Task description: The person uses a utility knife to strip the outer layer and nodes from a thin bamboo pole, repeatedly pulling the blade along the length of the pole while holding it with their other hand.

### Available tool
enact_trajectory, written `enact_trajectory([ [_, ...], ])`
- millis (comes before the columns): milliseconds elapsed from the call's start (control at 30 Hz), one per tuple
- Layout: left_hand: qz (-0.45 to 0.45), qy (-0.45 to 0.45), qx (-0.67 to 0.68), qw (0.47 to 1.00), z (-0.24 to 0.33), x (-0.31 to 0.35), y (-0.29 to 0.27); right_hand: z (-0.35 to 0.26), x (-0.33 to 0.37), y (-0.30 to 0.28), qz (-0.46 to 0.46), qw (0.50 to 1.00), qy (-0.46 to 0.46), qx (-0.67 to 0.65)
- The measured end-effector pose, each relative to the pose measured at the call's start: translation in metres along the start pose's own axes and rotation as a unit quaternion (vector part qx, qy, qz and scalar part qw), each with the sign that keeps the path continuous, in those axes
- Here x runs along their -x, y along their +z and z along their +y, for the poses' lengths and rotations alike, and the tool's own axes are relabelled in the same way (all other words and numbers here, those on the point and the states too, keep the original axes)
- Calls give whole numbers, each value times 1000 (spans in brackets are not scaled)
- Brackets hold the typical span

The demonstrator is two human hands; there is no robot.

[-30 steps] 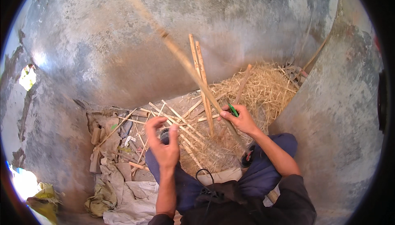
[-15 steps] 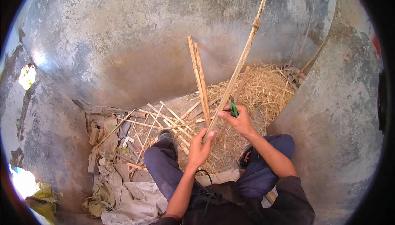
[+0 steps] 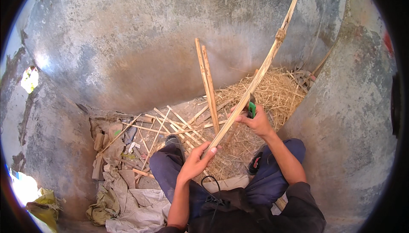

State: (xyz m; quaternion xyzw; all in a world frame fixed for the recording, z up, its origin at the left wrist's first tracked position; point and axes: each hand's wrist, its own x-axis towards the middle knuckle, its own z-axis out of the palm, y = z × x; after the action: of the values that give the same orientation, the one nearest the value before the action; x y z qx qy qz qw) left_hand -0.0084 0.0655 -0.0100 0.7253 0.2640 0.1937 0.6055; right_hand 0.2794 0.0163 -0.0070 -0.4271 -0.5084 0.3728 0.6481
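split stick (image 3: 260,76), position?
slanting above the floor (image 3: 187,107), upper end toward the floor's far right corner
left hand (image 3: 196,163)?
fingers nearly closed round the stick's lower part, thumb on top
right hand (image 3: 259,124)?
fingers curled round a green-handled knife (image 3: 252,110), thumb beside the stick; straw heap (image 3: 281,89) near that corner

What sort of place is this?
Likely a cramped, makeshift workspace, perhaps for wood or bamboo: stained grey walls close around, a heap of straw-like strands, and two long pale sticks standing on end.
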Motion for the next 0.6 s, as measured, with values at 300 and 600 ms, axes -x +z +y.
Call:
enact_trajectory([
  [300, 234, 187, -387, 872, 60, 10, 16, -14, 13, 34, -37, 991, -3, 130],
  [600, 125, 32, -168, 977, 57, 23, 9, -36, 36, 29, -25, 979, -68, 191],
])
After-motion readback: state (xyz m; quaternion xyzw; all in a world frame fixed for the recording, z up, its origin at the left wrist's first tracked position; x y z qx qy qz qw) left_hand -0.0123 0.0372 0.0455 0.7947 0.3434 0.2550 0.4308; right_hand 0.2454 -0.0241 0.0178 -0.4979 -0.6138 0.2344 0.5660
